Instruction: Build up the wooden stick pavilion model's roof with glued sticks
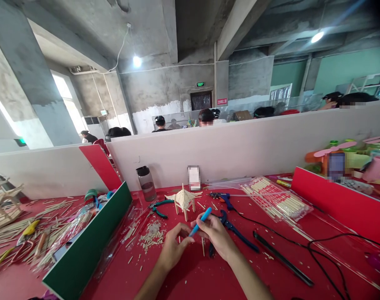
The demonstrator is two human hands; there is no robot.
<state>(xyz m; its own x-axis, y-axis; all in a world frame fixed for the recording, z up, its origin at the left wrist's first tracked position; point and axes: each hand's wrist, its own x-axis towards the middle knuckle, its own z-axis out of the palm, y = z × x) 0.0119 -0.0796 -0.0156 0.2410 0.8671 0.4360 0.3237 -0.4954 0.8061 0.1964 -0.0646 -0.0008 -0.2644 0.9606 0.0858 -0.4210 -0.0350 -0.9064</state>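
Observation:
My right hand (217,236) grips a light blue pen-shaped tool (201,221), its upper end slanting up and to the right. My left hand (174,245) is curled in a pinch against the tool's lower tip; what it pinches is too small to make out. Both hands rest low on the red table (205,275). A small pavilion model of thin wooden sticks (184,200) stands just beyond them. Dark blue pliers (232,230) lie under and right of my right hand. Teal-handled cutters (159,206) lie to the left of the model.
A glue gun (220,196) and its black cord (321,246) run off to the right. A clear pack of sticks (276,201), stick offcuts (151,236), a dark bottle (146,182) and a green divider (90,246) surround the work spot. Other people sit behind the white partition (240,146).

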